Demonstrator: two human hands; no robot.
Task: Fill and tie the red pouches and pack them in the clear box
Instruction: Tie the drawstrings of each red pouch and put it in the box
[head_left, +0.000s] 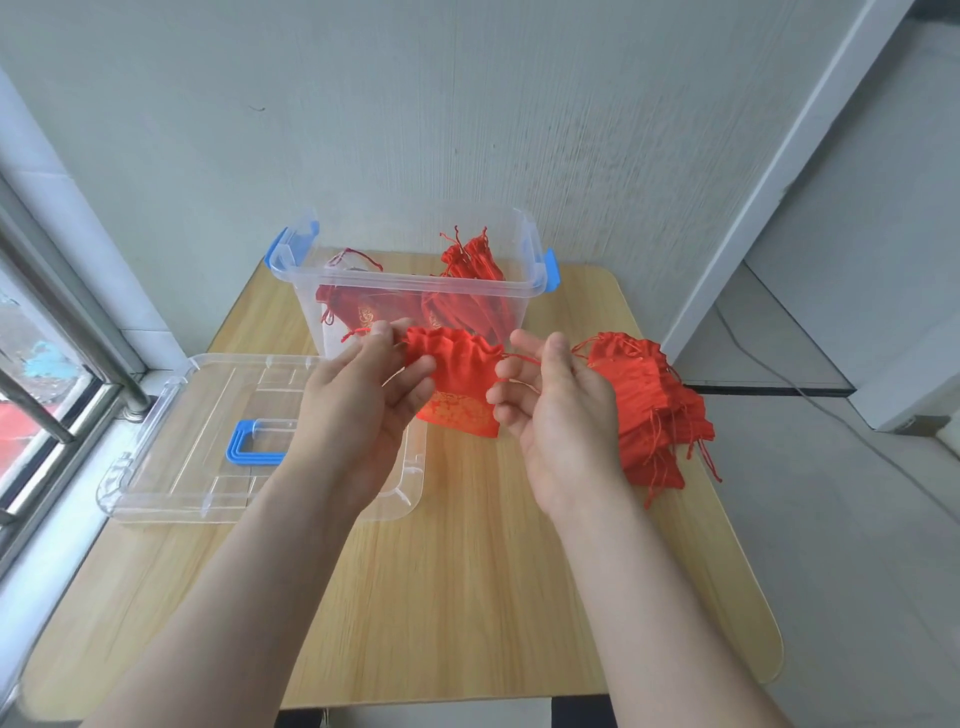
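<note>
Middle pouch (457, 384) is bright red with a gold print near its bottom; right pile (654, 410) all red. See-through box (415, 285) has blue clips (551, 270), lid (208, 415) a blue handle (249, 448). Pale wood grain on the table (441, 597).

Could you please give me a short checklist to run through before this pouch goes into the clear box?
1. Mouth of the held pouch drawn in: gathered tight at the top, ok.
2. Both cords held: left hand pinches the left cord, right hand holds the right cord, ok.
3. Knot tied: none visible, cannot tell.
4. Pouch filled: contents hidden by the cloth, cannot tell.
5. Clear box open: its lid lies on the table beside it, ok.
6. Room in the box: the packed pouches leave space near the front left, ok.
</note>
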